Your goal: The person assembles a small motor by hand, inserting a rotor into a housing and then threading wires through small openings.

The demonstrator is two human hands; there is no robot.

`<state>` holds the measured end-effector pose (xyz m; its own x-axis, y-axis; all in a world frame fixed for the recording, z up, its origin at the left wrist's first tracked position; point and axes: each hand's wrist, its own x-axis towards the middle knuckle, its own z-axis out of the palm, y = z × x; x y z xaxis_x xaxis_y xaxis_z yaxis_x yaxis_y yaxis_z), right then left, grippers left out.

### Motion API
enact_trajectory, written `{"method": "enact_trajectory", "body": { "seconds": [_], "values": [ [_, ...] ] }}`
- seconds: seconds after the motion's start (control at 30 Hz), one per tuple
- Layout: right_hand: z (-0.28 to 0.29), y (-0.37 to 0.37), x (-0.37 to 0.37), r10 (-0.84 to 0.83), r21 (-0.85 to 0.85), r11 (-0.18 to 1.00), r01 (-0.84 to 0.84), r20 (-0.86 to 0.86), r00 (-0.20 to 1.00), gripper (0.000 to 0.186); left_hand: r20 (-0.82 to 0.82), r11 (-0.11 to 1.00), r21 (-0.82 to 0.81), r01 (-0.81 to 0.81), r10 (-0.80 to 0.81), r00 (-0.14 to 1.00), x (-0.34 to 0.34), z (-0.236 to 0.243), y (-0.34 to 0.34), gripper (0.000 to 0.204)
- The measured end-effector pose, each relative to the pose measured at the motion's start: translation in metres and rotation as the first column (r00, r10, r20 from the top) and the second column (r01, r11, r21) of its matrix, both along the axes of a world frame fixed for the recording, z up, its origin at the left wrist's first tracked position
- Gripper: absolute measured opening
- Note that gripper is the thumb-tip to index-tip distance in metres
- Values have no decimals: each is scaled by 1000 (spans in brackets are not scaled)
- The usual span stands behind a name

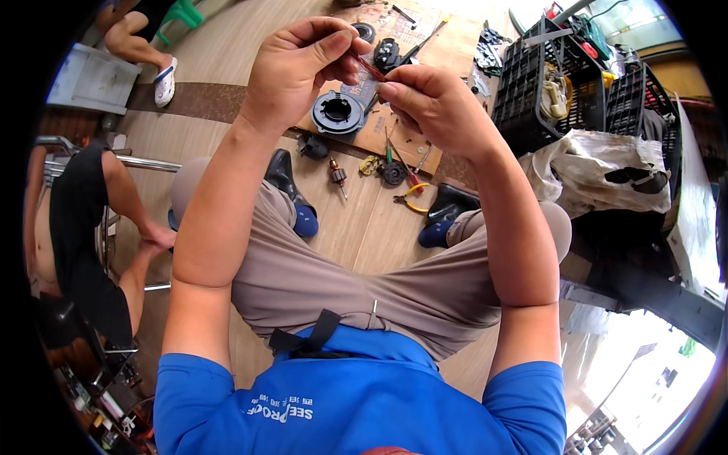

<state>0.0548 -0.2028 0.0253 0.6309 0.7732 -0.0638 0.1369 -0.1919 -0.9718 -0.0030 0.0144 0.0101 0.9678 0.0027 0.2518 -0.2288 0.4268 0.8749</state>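
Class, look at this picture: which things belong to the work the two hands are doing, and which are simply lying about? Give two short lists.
In hand:
- thin red wire, pinched between the left hand and right hand

Lying about:
- round black housing on the cardboard sheet
- motor armature on the floor
- yellow-handled pliers
- black crates
- white bag

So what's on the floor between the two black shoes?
In the head view, between the left shoe and right shoe lie a small motor rotor, a black gear and yellow-handled pliers on the wooden floor.
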Motion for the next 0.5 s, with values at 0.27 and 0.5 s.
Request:
{"method": "enact_trajectory", "body": {
  "seconds": [0.27,0.5],
  "values": [
    [-10,3,4,-45,-45,998,53,169,985,26,-68,999,-35,-41,39,997,1,-6,0,20],
    [-11,-7,18,-36,-202,963,179,562,827,30,276,518,683,-515,470,838,3,3,-15,30]
  ]
}}
